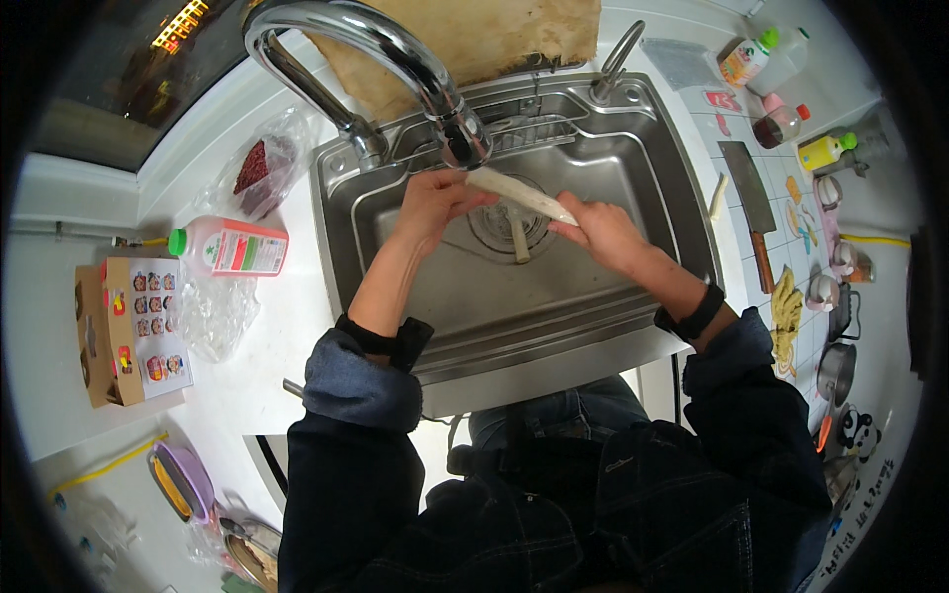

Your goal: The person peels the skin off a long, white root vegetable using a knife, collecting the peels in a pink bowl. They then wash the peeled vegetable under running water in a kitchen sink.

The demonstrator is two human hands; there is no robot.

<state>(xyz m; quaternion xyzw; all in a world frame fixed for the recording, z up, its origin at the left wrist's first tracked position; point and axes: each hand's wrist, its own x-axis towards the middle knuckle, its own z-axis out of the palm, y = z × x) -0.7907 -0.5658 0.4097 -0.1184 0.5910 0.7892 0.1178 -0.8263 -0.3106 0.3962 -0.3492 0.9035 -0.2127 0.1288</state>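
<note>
Over a stainless steel sink point(445, 289), my right hand point(604, 230) grips the lower right end of a long, pale, peeled root vegetable point(523, 195). My left hand point(437, 204) is at its upper left end, thumb and fingers bent close together beneath it; whether they grip it is not plain. The vegetable lies tilted between the hands, just below the spout of the chrome faucet point(463, 141). Beneath it, a short pale piece point(519, 237) rests at the drain strainer point(485, 230), partly hidden by the vegetable.
Right of the sink lie a cleaver point(750, 189), a pale strip point(718, 196) and a yellowish cloth point(786, 315). Bottles point(749, 59) stand farther back. On the left are a pink detergent bottle point(233, 246), a plastic bag with dark red contents point(259, 170) and a cardboard box point(122, 333).
</note>
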